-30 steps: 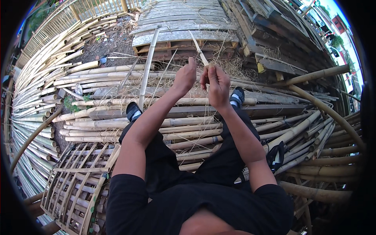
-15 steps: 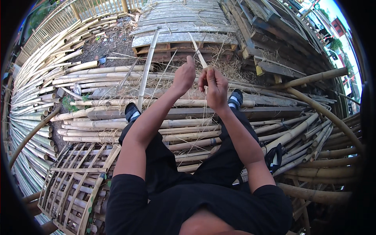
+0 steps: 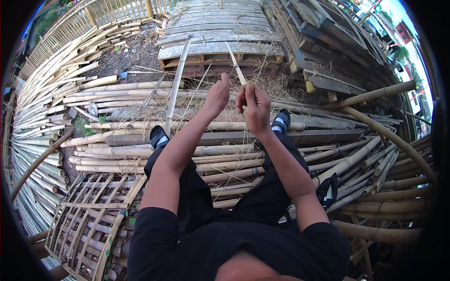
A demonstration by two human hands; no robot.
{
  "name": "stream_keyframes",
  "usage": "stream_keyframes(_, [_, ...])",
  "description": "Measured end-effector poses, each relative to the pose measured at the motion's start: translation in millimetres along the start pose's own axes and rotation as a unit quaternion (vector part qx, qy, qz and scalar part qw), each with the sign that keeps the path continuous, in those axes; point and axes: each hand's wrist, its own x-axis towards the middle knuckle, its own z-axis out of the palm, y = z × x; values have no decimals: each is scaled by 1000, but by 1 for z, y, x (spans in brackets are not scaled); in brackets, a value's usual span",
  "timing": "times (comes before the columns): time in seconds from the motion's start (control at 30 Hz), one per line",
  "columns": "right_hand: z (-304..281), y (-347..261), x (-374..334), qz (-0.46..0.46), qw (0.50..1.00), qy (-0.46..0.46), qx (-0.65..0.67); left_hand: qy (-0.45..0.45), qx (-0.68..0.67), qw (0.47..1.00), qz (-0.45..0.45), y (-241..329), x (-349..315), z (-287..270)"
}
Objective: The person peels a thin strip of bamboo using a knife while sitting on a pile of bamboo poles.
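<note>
My right hand (image 3: 256, 107) pinches the near end of a pale bamboo strip (image 3: 237, 66) between thumb and fingers. The strip's far end reaches over the front of a slatted wooden pallet (image 3: 220, 48). Just left of it is my left hand (image 3: 216, 97), curled closed with one digit pointing away from me. Whatever its fingers hold, if anything, is hidden. A small gap separates the two hands. A longer, wider bamboo strip (image 3: 176, 86) slants past my left hand, its far end on the pallet.
Many bamboo poles (image 3: 126, 150) cover the ground around my feet and pile up at the left. A woven bamboo lattice (image 3: 89, 215) lies near left. Stacked pallets (image 3: 323, 42) stand at far right, before slanting bamboo rails (image 3: 389, 133). A black sandal (image 3: 327, 191) is by my right elbow.
Both hands have shifted slightly left, the left one also a little nearer to me. The pinched strip has moved a little with my right hand.
</note>
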Motion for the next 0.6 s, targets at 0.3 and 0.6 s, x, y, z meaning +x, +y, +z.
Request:
stream_keyframes(0.3, [-3,0,1,3,1000,9,3,77,-44,993,81,4,8,1])
stream_keyframes(0.6, [-7,-3,5,8,999,22,34,-27,35,997,-58,-25,12,8])
